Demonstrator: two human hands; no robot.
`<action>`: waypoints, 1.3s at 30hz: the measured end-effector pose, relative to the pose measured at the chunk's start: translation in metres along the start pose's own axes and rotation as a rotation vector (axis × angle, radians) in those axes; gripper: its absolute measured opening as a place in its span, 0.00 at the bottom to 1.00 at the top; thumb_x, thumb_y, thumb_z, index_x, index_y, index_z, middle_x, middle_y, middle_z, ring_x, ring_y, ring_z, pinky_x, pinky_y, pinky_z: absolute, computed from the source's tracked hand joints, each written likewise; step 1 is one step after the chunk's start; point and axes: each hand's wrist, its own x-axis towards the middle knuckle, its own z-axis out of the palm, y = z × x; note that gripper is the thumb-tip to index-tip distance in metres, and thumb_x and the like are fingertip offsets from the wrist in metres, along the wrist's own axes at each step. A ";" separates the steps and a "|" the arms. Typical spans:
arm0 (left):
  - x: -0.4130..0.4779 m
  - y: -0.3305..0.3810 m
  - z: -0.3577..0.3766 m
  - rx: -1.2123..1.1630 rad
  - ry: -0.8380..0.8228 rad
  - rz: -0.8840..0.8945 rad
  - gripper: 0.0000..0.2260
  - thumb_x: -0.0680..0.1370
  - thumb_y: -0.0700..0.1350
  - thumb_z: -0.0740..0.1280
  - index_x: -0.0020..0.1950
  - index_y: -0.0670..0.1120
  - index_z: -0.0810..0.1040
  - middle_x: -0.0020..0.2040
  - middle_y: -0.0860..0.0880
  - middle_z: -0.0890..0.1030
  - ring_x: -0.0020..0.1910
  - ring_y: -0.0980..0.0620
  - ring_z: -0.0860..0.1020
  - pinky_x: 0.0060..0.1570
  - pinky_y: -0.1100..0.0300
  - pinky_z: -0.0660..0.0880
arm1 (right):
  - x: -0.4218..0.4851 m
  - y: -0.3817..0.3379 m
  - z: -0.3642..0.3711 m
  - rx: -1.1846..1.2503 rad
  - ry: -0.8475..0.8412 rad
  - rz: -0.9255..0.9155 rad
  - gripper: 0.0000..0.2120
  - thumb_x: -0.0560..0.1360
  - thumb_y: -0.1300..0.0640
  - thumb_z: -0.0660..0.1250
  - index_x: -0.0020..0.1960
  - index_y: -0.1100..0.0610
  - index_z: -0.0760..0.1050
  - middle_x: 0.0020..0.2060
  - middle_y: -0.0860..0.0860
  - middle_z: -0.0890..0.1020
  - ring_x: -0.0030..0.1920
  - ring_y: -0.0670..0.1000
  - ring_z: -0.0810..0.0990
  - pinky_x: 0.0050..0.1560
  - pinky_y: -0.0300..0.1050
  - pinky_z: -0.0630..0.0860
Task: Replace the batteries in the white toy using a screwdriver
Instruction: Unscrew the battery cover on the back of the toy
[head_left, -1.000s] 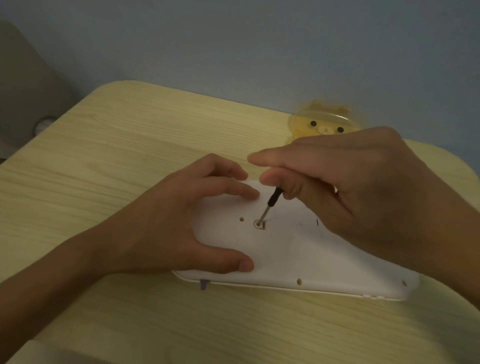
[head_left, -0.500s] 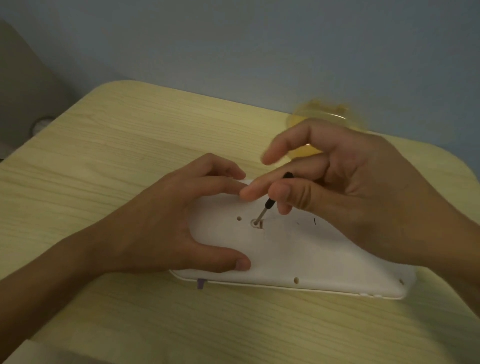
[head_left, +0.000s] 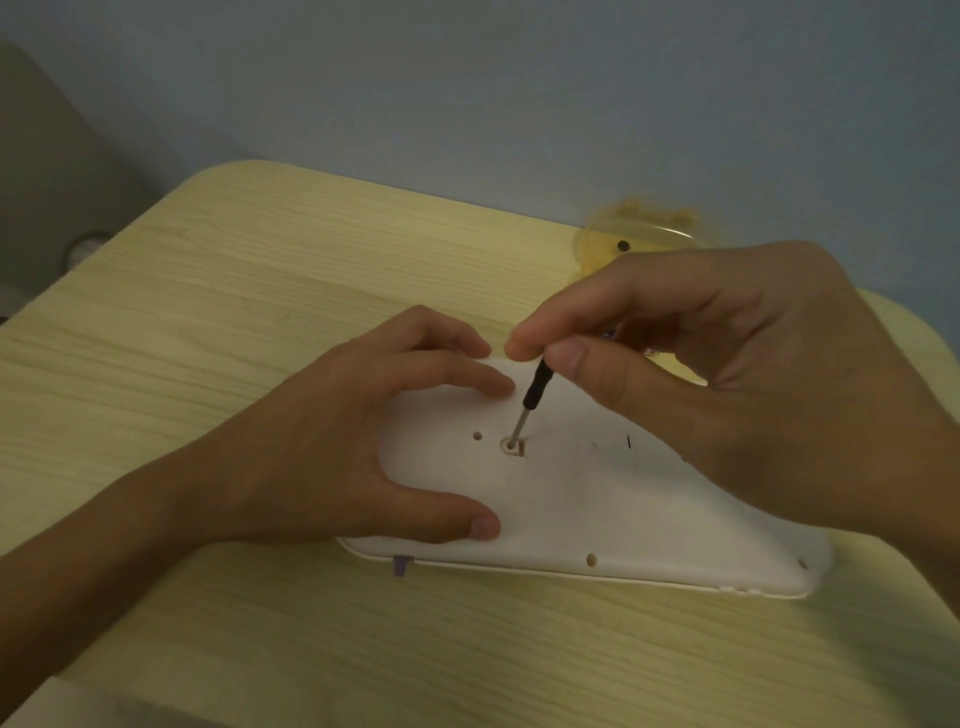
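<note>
Our right hand (head_left: 753, 374) pinches the small black-handled metal screwdriver (head_left: 535, 389) btwn thumb & forefinger, tip in the round screw recess (head_left: 511, 446) of the flat white plastic toy (head_left: 597, 509). Our left hand (head_left: 332, 441) presses the toy's left end, fingers loosely spread, gripping nothing. Toy lies back-up, mid-right on the pale wooden table (head_left: 234, 291); blurry yellow plastic object (head_left: 608, 244) behind.

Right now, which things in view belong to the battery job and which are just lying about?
In the job: white toy; screwdriver, tip in the toy's screw recess; right hand pinching it; left hand pressing the toy down.
Lying about: blurred yellow object behind the right hand, by the far edge of the table.
</note>
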 end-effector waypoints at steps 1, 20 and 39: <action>0.000 0.000 0.000 0.001 0.001 0.004 0.32 0.63 0.68 0.78 0.66 0.64 0.79 0.69 0.61 0.73 0.69 0.56 0.75 0.63 0.53 0.76 | 0.000 0.000 0.003 0.025 0.019 0.006 0.06 0.78 0.56 0.74 0.51 0.45 0.85 0.46 0.39 0.88 0.46 0.44 0.87 0.44 0.36 0.81; 0.001 -0.004 0.001 0.016 0.005 0.054 0.32 0.64 0.67 0.78 0.66 0.62 0.80 0.69 0.61 0.73 0.70 0.55 0.74 0.64 0.58 0.73 | 0.006 0.011 -0.001 -0.245 -0.215 -0.126 0.14 0.83 0.60 0.56 0.52 0.50 0.78 0.40 0.43 0.78 0.42 0.47 0.79 0.41 0.41 0.74; 0.006 -0.007 -0.003 0.006 -0.031 0.102 0.31 0.65 0.64 0.79 0.66 0.56 0.81 0.68 0.57 0.74 0.69 0.53 0.75 0.64 0.57 0.75 | 0.004 0.017 0.017 -0.531 -0.581 -0.139 0.08 0.75 0.45 0.60 0.51 0.46 0.72 0.41 0.42 0.74 0.42 0.43 0.69 0.40 0.44 0.72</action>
